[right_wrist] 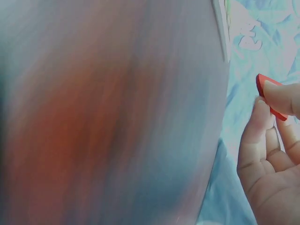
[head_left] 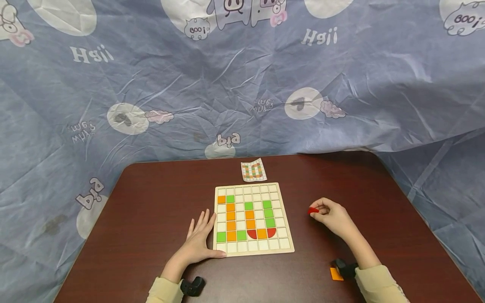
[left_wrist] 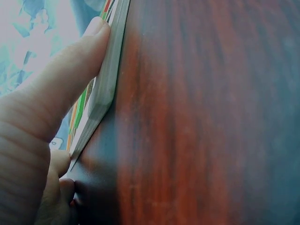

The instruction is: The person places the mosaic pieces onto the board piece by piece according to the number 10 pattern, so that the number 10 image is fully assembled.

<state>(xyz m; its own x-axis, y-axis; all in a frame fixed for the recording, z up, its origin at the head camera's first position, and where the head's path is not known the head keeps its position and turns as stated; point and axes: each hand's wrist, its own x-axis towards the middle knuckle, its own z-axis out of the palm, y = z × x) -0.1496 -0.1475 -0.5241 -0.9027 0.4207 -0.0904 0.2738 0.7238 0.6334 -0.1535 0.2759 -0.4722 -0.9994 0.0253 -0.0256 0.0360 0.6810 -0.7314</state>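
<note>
A pale wooden grid board [head_left: 279,221] lies on the table with orange, green and red tiles in some of its squares. Two red quarter-round tiles [head_left: 251,234] sit in a lower row, either side of an orange one. My left hand [head_left: 197,244] rests along the board's left edge, its fingers spread straight and the thumb [left_wrist: 70,65] on the near corner. To the right of the board, my right hand [head_left: 333,216] pinches a red tile [right_wrist: 260,85] between thumb and fingertips, raised above the table. Its curved edge is partly hidden by the thumb.
A small paper card [head_left: 254,170] with a printed coloured grid pattern lies just beyond the board. An orange square tile [head_left: 335,274] is on the table by my right wrist, partly under the wrist camera [head_left: 344,268]. A blue-grey printed cloth [head_left: 235,84] hangs behind the dark brown table [head_left: 166,189].
</note>
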